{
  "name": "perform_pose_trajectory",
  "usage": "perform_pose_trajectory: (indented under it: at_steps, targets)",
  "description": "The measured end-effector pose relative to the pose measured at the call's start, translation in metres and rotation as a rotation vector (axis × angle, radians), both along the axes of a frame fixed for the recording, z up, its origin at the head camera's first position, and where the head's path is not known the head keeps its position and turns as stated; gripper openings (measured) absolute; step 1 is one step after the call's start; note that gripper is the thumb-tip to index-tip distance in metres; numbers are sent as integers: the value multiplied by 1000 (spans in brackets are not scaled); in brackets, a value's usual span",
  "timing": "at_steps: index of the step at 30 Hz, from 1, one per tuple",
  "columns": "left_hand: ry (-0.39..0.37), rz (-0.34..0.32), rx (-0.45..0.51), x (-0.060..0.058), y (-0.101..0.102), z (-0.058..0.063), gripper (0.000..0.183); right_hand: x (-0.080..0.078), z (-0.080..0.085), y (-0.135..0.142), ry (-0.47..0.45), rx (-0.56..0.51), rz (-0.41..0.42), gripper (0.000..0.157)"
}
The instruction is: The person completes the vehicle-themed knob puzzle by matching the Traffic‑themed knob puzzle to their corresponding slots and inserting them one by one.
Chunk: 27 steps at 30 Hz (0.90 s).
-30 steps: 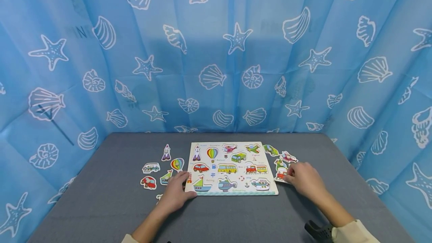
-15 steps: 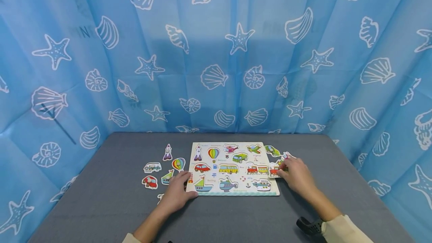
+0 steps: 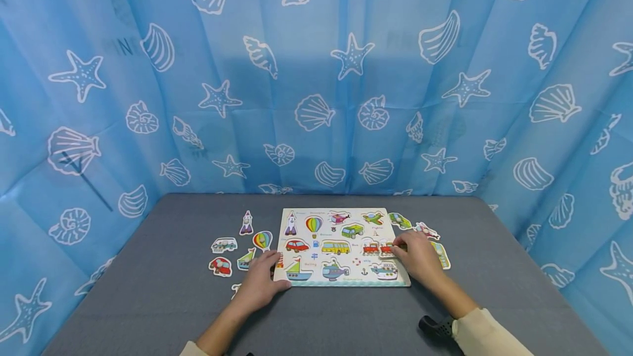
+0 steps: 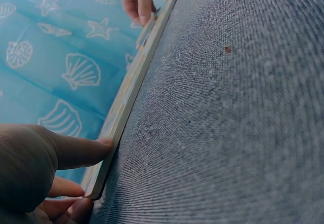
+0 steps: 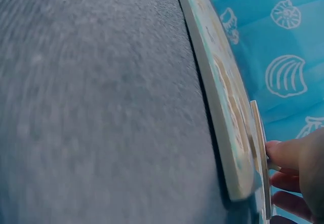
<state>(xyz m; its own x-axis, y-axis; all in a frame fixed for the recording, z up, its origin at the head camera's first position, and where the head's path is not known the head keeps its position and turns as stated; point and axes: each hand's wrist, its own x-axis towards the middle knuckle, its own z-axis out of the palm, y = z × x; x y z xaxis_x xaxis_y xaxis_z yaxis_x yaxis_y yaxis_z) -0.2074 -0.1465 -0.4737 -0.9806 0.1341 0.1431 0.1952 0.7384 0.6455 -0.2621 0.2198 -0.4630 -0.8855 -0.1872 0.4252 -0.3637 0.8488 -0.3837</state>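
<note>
Here the right hand (image 3: 420, 257) was, thumb and fingers closed narrowly on the train piece (image 3: 387, 249), right over the puzzle board (image 3: 316, 283)! The piece overlapped the right part of the train recess, out of line, its red engine covering the printed carriages while the printed engine (image 3: 370, 249) showed just beside it. Whether it touched the board, you couldn't tell. Over on the other side, the left hand (image 3: 259, 282) had the board's near left corner between thumb and fingers, the thumb on the front edge. And what a spread of shaped recesses, each with its own printed picture: rocket, balloon, helicopter and plane along the top, truck below them, then car and bus, with sailboat, submarine and ship nearest the front! Out on the grey table (image 3: 341, 317), left of the board, lay the rocket piece (image 3: 246, 223), the balloon piece (image 3: 262, 240), the sailboat piece (image 3: 245, 259) and the red car piece (image 3: 220, 266); off the right edge, the green truck piece (image 3: 399, 221) and the helicopter piece (image 3: 427, 231).
</note>
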Motion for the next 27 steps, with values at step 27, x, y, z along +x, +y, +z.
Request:
perform_pose_trajectory:
  at_steps: [27]
  targets:
    - [-31, 14, -3, 0, 1, 1, 65, -6, -5, -39, -63, 27, -45, 13]
